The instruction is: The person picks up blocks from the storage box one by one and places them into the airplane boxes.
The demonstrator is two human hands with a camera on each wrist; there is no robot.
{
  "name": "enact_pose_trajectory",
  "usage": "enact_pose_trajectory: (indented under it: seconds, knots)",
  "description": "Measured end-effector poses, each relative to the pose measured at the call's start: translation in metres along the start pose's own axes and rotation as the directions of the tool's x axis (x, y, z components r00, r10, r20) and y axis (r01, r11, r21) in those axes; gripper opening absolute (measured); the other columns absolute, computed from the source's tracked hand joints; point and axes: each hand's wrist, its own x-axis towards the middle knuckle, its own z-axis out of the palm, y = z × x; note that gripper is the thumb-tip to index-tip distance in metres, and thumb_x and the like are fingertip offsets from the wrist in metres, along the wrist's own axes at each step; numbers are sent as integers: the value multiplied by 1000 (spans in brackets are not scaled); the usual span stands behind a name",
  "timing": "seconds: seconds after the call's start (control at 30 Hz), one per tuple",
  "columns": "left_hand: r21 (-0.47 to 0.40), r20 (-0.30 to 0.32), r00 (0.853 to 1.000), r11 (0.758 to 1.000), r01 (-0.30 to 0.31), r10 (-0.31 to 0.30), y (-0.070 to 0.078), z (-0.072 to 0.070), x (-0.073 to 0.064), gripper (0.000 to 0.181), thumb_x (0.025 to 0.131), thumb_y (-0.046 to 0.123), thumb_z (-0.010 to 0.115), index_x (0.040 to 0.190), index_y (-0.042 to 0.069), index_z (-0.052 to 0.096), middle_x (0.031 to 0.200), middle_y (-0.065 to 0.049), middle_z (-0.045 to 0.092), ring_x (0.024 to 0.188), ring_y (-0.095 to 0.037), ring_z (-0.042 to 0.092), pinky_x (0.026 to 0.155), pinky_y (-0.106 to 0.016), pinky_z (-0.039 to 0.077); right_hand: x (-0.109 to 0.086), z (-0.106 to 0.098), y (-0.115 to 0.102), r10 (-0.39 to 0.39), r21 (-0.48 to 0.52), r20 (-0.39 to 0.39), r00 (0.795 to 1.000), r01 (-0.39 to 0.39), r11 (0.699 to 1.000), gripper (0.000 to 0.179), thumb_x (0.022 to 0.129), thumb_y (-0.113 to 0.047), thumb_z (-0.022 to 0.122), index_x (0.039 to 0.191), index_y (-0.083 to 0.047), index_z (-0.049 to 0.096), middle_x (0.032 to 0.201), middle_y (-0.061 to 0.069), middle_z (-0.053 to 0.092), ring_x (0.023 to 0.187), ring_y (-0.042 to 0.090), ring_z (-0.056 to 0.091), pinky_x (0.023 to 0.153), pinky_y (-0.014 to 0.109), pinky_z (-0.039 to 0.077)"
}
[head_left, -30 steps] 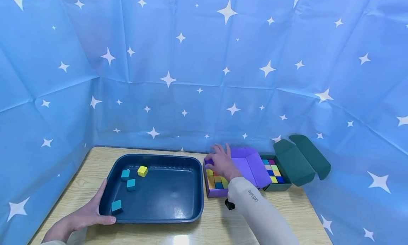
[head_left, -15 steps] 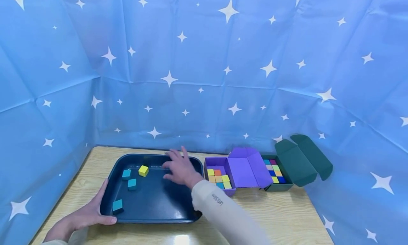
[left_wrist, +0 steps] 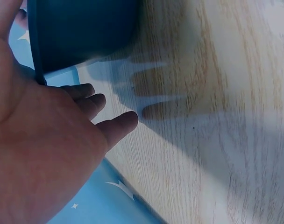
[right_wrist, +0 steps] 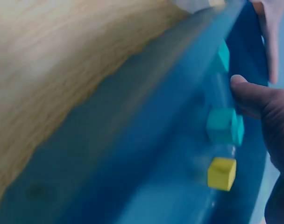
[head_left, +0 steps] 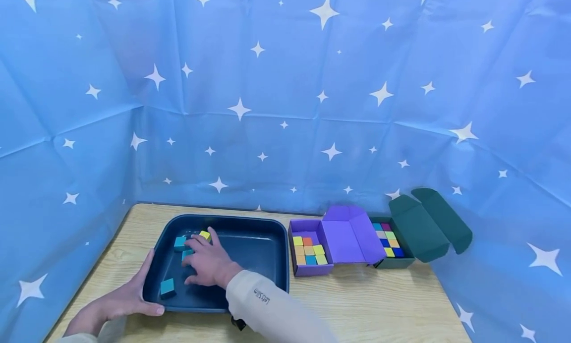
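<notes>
In the head view my left hand lies against the front left corner of the dark blue tray. Its thumb is along the front rim; the left wrist view has several fingers fairly straight outside the wall. My right hand hovers over the tray's left half, fingers spread, holding nothing visible. Just beyond its fingers are a yellow cube and a teal cube, both partly hidden. Another teal cube is at the back left, and a third teal cube near the front left.
Right of the tray stands an open purple box with several coloured cubes inside. Beside it is an open dark green box, also holding several cubes, its lid folded back to the right. A blue starry cloth encloses the wooden table.
My right hand has moved left from over the purple box, across the tray, to the teal and yellow cubes. My left hand keeps its place on the tray's corner.
</notes>
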Motion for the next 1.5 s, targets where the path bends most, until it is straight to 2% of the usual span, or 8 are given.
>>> enact_pose_trajectory:
  seconds: [0.33, 0.57, 1.0, 1.2, 1.5]
  knots:
    - [-37, 11, 1000, 999, -13, 13, 2, 0, 0, 132, 84, 29, 75, 141, 21, -44, 152, -30, -35, 139, -61, -16, 104, -81, 11, 7, 10, -18, -9, 34, 37, 999, 8, 999, 47, 80, -71, 59, 124, -56, 55, 156, -21, 29, 148, 6, 20, 125, 47, 10]
    - [-31, 2, 1000, 999, -19, 19, 4, 1, -1, 132, 84, 28, 75, 141, 19, -44, 152, -31, -33, 140, -61, -15, 104, -81, 10, 10, 12, -25, -37, 31, 45, 998, 35, 999, 44, 81, -69, 60, 124, -58, 55, 154, -20, 31, 147, 6, 21, 125, 46, 11]
    - [-40, 8, 1000, 999, 9, -9, 6, 2, -2, 131, 84, 33, 74, 142, 22, -43, 153, -29, -34, 140, -61, -16, 104, -81, 9, 17, 18, -36, -53, 0, 28, 998, 53, 999, 42, 83, -69, 59, 124, -60, 54, 152, -22, 33, 146, 4, 22, 125, 47, 11]
    - [-31, -1, 1000, 999, 15, -15, 7, 4, -1, 132, 83, 33, 75, 142, 21, -42, 154, -30, -32, 140, -60, -14, 105, -81, 8, 15, 17, -34, -56, -1, 29, 998, 56, 998, 36, 87, -60, 61, 123, -56, 57, 152, -22, 33, 147, 5, 21, 125, 47, 11]
    - [-55, 2, 1000, 998, 15, -15, 3, 3, 0, 132, 84, 31, 75, 141, 24, -44, 153, -29, -34, 141, -58, -15, 107, -78, 12, 11, -3, -14, -42, 22, -1, 999, 42, 999, 28, 90, -53, 61, 118, -50, 61, 153, -20, 33, 147, 5, 21, 125, 49, 9]
